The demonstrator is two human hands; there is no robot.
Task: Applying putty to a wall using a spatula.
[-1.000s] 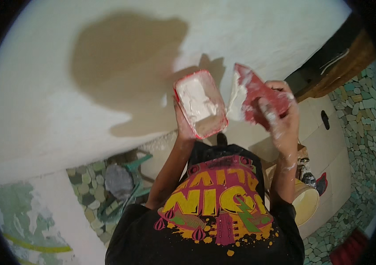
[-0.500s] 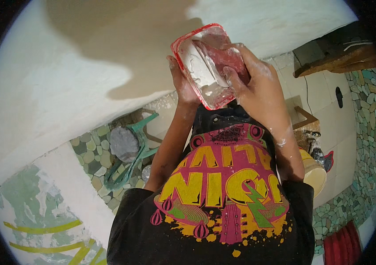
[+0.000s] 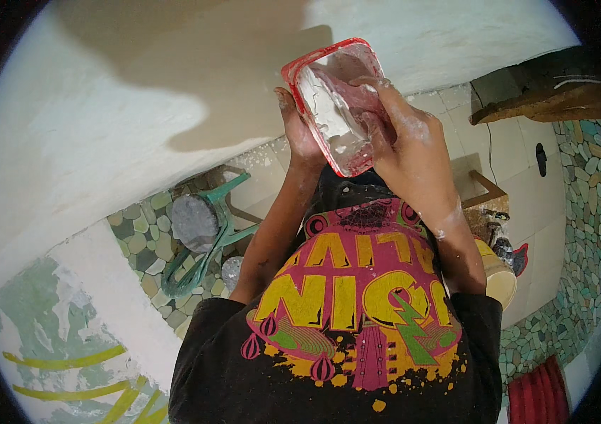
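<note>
The left grip [image 3: 302,136] holds a tub [image 3: 328,49] of white paste [image 3: 325,113] while the right grip [image 3: 415,145] (paste-smeared) clasps a red scraper [image 3: 348,92] inside.

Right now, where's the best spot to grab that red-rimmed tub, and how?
Probably the long outer wall of the red-rimmed tub, below the rim, coming from the left, where the left hand supports it. Its open mouth shows white paste, and the right hand holds the red scraper inside, so the inside seems a poor place.
</note>
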